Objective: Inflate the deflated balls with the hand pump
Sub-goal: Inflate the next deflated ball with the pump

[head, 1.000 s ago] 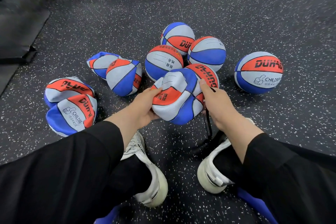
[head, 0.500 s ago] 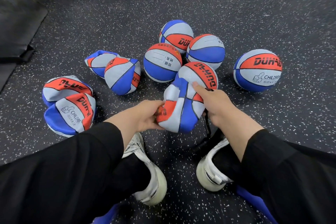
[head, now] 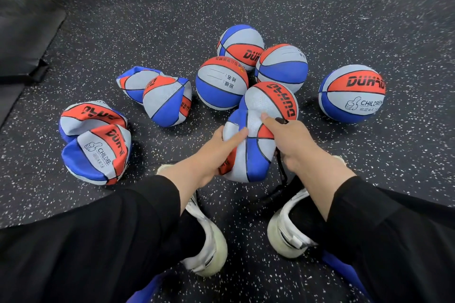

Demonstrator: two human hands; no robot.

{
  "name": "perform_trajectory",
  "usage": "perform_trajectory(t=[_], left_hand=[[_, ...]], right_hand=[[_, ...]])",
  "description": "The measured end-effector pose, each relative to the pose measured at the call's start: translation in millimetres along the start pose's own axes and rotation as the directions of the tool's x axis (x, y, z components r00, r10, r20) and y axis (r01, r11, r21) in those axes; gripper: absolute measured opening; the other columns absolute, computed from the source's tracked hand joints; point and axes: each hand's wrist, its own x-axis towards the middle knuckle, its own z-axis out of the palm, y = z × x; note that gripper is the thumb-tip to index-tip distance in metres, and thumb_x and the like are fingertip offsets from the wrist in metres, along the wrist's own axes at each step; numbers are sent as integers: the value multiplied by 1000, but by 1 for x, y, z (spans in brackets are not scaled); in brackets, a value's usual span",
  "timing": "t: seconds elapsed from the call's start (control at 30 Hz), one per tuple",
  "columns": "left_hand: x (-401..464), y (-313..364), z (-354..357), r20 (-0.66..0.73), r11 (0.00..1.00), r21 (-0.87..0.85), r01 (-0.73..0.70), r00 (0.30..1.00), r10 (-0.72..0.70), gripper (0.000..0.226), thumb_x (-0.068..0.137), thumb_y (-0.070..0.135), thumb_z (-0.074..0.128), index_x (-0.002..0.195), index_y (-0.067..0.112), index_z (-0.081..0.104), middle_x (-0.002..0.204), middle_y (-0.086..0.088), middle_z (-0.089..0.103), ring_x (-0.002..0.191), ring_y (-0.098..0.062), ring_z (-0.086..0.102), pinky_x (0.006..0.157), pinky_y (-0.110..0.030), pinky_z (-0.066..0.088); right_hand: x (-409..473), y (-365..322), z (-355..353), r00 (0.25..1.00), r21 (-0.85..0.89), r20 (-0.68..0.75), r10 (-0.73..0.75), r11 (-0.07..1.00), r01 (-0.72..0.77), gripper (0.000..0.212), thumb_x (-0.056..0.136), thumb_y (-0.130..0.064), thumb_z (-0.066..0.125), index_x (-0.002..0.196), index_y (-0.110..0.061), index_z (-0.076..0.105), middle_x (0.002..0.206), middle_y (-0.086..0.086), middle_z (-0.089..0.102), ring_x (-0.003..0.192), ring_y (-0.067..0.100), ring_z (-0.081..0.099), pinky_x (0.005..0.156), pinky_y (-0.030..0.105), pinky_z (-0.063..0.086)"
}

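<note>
Underfoot lay a black rubber floor (head: 320,7) flecked white, bearing every item. Item: inflated balls, five, round, panelled red, blue and grey, marked DUHAO; four clustered (head: 222,82) touching one another at centre, one (head: 352,93) well apart to the right. Item: deflated balls, four on the floor, collapsed and creased; two (head: 96,147) stacked at left, two (head: 167,101) folded together nearer the cluster. Item: held ball (head: 248,152), deflated, caved in and wrinkled, between both hands above the shoes, its far edge against the nearest inflated ball. Left hand (head: 221,147) gripped its left side, thumb laid across the grey panel, fingers hidden beneath. Right hand (head: 288,138) gripped the right side, thumb pressed into the dent, fingers out of sight. Item: black hose (head: 283,174), running down from under the right hand; its pump body could not be made out. White shoes (head: 211,248), a pair, partly covered by black sleeves.
</note>
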Motion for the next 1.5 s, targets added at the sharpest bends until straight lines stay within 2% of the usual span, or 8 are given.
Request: perform_trajectory(t=[0.27,0.43,0.6,0.8,0.93,1.13,1.27,1.5], left_hand=[[-2,-6,2,29,997,-63,-40,999,42,58,88,57,71,136,31,51,119,5,74,103,-24,72,82,-48,61],[3,-16,-11,174,976,-215,18,985,20,78,77,72,70,140,29,55,137,0,65,125,-31,62,101,-55,52],[3,-13,-20,216,948,-312,61,976,8,78,79,70,59,141,23,59,136,-4,67,127,-27,62,111,-56,44],[6,-16,-28,253,954,-295,44,967,34,81,82,73,54,147,24,53,141,-5,64,131,-26,60,113,-54,42],[6,-14,-30,285,958,-286,25,957,60,92,74,76,61,149,25,49,143,-6,62,133,-27,58,112,-55,42],[4,-12,-30,274,947,-320,0,957,93,89,78,76,58,150,24,49,146,-6,59,136,-26,55,117,-54,37],[-1,-8,-34,288,932,-361,16,953,96,81,88,71,50,150,18,50,149,-9,56,138,-28,53,116,-50,38],[-10,3,-28,282,895,-444,31,953,107,76,96,67,34,151,17,49,150,-9,55,138,-27,53,112,-45,43]], right_hand=[[-3,-2,-3,994,-6,105,-27,1000,28,32,94,-37,67,71,-15,63,57,-1,59,48,16,48,48,28,34],[-2,-3,-2,985,-116,154,-77,989,95,30,96,-40,62,86,-12,66,80,6,73,59,19,53,52,28,38],[4,0,-7,980,-179,21,-200,963,201,37,88,-42,63,68,-14,48,67,7,40,65,19,36,62,36,32],[1,-2,-8,976,-186,54,-211,958,218,51,90,-43,64,103,6,62,75,7,49,66,19,43,64,35,36],[-3,-3,-7,963,-201,159,-218,948,248,19,95,-40,64,90,-23,72,79,0,64,63,15,49,63,31,41],[-6,-3,-5,968,-300,98,-229,921,248,39,94,-40,66,79,-4,61,67,8,52,64,17,42,62,32,34],[-2,-1,-9,989,-371,64,-136,916,150,43,88,-41,72,66,-18,43,62,-1,44,60,19,38,56,33,30],[4,3,-4,995,-410,9,-95,908,91,30,79,-27,74,102,-10,65,101,7,68,88,28,65,81,41,56]])
